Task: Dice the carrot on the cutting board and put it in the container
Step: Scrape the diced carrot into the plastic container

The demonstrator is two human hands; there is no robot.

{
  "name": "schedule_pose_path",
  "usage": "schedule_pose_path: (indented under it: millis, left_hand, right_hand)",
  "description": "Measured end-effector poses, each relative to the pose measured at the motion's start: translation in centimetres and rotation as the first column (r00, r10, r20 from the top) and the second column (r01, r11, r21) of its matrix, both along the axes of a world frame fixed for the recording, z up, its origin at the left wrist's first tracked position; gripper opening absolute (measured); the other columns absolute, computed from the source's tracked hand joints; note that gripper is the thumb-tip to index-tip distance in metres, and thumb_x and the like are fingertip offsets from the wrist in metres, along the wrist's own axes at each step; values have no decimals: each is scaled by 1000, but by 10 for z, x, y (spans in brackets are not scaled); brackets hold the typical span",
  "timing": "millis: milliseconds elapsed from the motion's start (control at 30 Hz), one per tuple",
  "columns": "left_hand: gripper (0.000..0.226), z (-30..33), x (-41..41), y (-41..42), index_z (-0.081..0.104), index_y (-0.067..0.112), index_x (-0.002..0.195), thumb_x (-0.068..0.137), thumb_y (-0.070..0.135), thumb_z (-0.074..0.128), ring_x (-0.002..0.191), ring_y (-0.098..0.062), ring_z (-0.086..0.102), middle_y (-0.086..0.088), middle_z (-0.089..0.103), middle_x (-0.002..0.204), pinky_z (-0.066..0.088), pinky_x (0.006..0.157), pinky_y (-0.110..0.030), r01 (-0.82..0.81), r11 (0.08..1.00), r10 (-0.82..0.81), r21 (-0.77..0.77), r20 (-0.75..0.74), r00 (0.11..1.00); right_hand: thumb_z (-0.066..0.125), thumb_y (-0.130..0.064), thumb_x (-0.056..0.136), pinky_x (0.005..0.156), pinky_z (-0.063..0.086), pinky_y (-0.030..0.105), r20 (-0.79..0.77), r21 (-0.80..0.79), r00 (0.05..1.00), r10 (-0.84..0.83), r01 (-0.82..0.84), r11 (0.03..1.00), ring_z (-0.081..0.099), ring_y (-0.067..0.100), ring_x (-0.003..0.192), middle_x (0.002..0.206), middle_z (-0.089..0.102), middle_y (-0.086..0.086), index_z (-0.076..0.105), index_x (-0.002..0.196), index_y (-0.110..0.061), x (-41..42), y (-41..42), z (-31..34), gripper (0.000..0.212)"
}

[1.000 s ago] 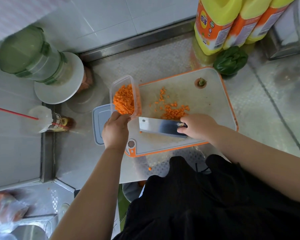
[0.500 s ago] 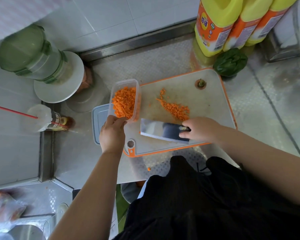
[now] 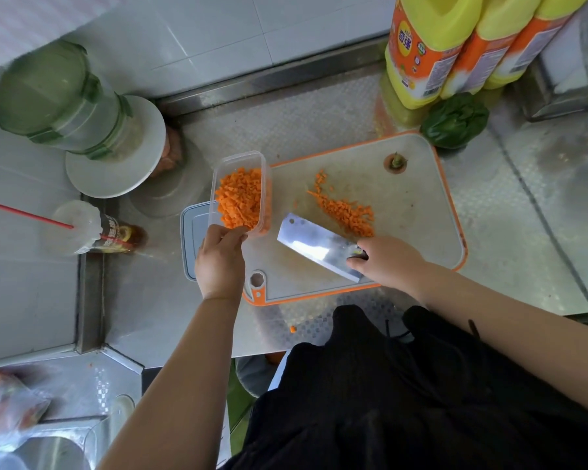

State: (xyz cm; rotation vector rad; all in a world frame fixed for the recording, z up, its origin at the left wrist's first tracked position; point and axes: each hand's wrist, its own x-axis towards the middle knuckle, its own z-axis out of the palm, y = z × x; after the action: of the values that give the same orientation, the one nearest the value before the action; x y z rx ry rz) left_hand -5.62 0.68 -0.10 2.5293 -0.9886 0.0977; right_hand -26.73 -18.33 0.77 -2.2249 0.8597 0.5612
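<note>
left hand (image 3: 219,262) grips tub (image 3: 241,193) at board's left edge, part full of diced carrot | right hand (image 3: 386,261) wrapped round cleaver (image 3: 319,247) handle, blade on cutting board (image 3: 411,205) | loose carrot dice (image 3: 345,212) in a line mid-board, just past the blade

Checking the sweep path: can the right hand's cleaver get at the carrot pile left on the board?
Probably yes. The right hand holds the cleaver right beside the pile, with bare board around it.
</note>
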Motion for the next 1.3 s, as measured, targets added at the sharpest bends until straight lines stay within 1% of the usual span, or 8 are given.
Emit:
schedule_pose_path:
  millis: [267, 533, 633, 733, 833, 1000, 1133, 1300]
  left_hand:
    - [14, -7, -9, 13, 76, 10, 93, 80, 6, 73, 68, -36, 60, -12, 61, 84, 53, 51, -42, 74, 995, -76, 60, 42, 996]
    - [39, 1, -44, -12, 57, 0, 127, 88, 6, 53, 108, -33, 53, -16, 48, 121, 46, 92, -39, 263, 953, -238, -150, 166, 957]
    - [44, 8, -71, -52, 47, -5, 135, 93, 9, 49, 124, -32, 47, -16, 44, 134, 38, 109, -38, 353, 898, -376, -261, -44, 925]
    - [54, 11, -93, -85, 34, -5, 146, 97, 15, 44, 139, -25, 30, -18, 36, 149, 11, 116, -15, 127, 956, -225, -263, -388, 894]
    - [64, 2, -95, -101, 14, 7, 155, 98, 31, 32, 148, -16, 10, -7, 13, 162, 6, 119, -23, -84, 977, -65, -197, -646, 761]
    - [55, -10, -83, -102, 11, 11, 156, 104, 17, 28, 146, -4, 4, 0, 8, 163, -2, 108, -3, -193, 970, 30, -151, -708, 705]
    - [59, -16, -80, -90, 18, 11, 155, 96, 13, 26, 149, -11, 12, 0, 19, 160, 5, 119, -19, -200, 960, 20, -198, -660, 751]
    - [52, -23, -75, -97, 24, 3, 152, 101, 15, 29, 147, -13, 14, -7, 24, 159, -8, 107, -1, 47, 992, -97, -115, -474, 875]
  right_hand:
    - [48, -31, 95, 48, 21, 28, 67, -65, 966, -251, 256, 965, 34, 14, 54, 59, 35, -4, 23, 63, -28, -10, -26, 5, 41]
    - [44, -32, 99, 58, 36, 36, 328, -249, 911, -248, 337, 908, 52, 34, 70, 62, 44, 3, 41, 75, -11, -5, -39, 20, 31]
    - [39, -32, 100, 62, 41, 35, 380, -327, 907, -181, 315, 891, 58, 34, 81, 83, 61, 12, 60, 101, -12, 2, -54, 25, 29]
    - [38, -32, 101, 72, 48, 38, 362, -310, 921, -144, 264, 914, 59, 37, 91, 99, 61, 16, 58, 124, -19, 7, -67, 16, 34]
    - [38, -32, 101, 74, 48, 42, 295, -354, 953, -64, 172, 919, 55, 40, 89, 98, 56, 18, 54, 132, -19, 10, -68, 4, 37]
    - [39, -33, 101, 73, 41, 37, 227, -371, 974, -12, 98, 923, 53, 34, 91, 99, 54, 14, 51, 136, -22, 1, -61, 0, 38]
    - [40, -33, 101, 75, 40, 37, 191, -316, 981, 27, 36, 948, 52, 30, 93, 100, 54, 10, 50, 136, -25, -24, -58, 4, 38]
    - [39, -32, 101, 78, 42, 36, 197, -171, 971, -138, 173, 970, 54, 24, 97, 102, 55, 4, 54, 130, -24, -46, -60, 10, 34]
